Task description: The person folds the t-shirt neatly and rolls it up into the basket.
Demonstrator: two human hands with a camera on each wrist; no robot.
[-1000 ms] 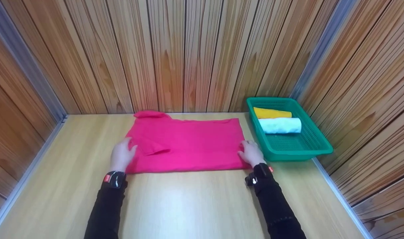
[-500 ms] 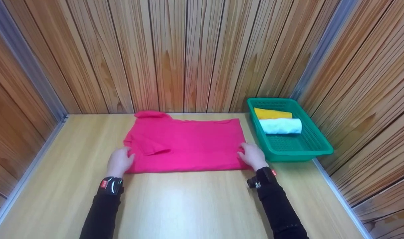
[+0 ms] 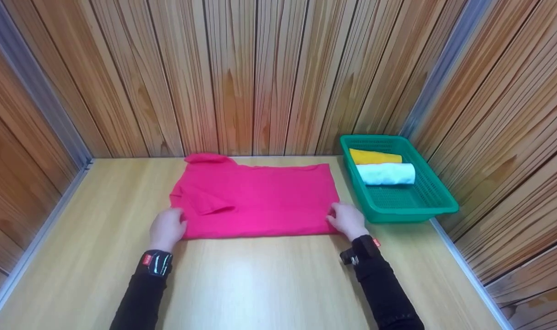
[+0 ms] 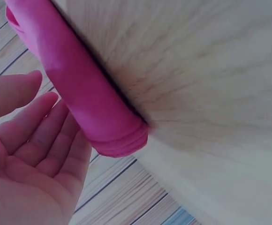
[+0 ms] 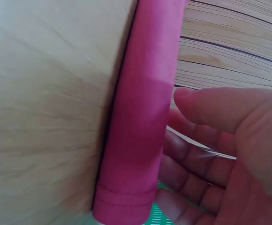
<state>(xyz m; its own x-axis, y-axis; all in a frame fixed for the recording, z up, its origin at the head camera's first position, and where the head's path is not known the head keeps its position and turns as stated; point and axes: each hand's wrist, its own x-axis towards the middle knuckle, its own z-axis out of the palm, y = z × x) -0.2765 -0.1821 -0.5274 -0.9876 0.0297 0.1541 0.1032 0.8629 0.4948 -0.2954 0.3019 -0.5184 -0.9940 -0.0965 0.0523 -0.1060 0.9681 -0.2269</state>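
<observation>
A bright pink T-shirt point(image 3: 274, 197) lies folded into a wide rectangle on the table, a sleeve laid over its left part. My left hand point(image 3: 167, 228) is at its near left corner. In the left wrist view that hand's fingers point(image 4: 47, 129) are loosely bent beside the shirt's folded edge point(image 4: 84, 89), the thumb held apart. At the near right corner is my right hand point(image 3: 348, 221). The right wrist view has its thumb point(image 5: 206, 105) away from the pink fabric point(image 5: 138, 122), with relaxed fingertips right at the edge and partly behind it.
A green plastic basket point(image 3: 411, 211) stands at the right, close beyond my right hand. In it lie a rolled yellow cloth point(image 3: 374, 156) and a rolled white cloth point(image 3: 389, 174). Wood-panelled walls point(image 3: 242, 82) bound the table point(image 3: 242, 284) at the back and sides.
My left hand has slid along the shirt's left edge toward its near corner, uncovering the edge behind it. My right hand has shifted slightly nearer too. The shirt stays put.
</observation>
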